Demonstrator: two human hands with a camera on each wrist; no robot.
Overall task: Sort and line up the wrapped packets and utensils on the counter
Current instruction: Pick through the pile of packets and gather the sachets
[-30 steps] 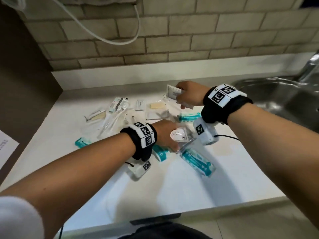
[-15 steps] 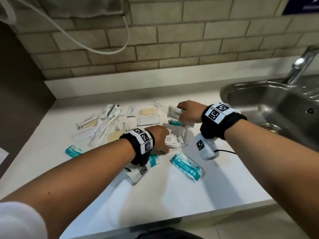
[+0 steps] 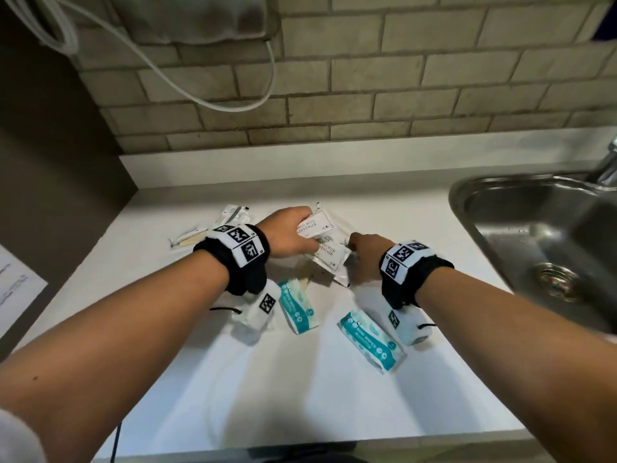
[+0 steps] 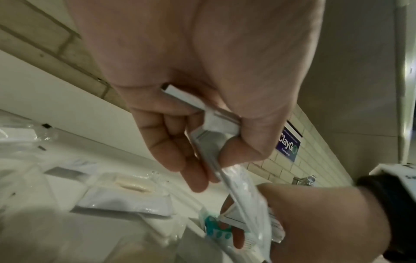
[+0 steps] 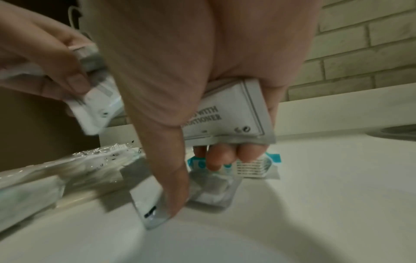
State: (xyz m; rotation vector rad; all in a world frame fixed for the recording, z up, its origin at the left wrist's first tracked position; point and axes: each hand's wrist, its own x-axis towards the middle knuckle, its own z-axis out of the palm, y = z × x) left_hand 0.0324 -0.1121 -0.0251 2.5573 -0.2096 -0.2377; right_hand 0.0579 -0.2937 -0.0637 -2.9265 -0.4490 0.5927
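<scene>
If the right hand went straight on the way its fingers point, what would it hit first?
Probably the teal-printed packet on the counter, just beyond the fingertips of the right hand; the gap is hard to judge.

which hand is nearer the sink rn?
Right. The right hand is mid-counter, on the side toward the sink, gripping a white sachet. The left hand sits farther left, holding another sachet.

Dim, motion-blurred wrist views; wide-angle edge distortion.
</scene>
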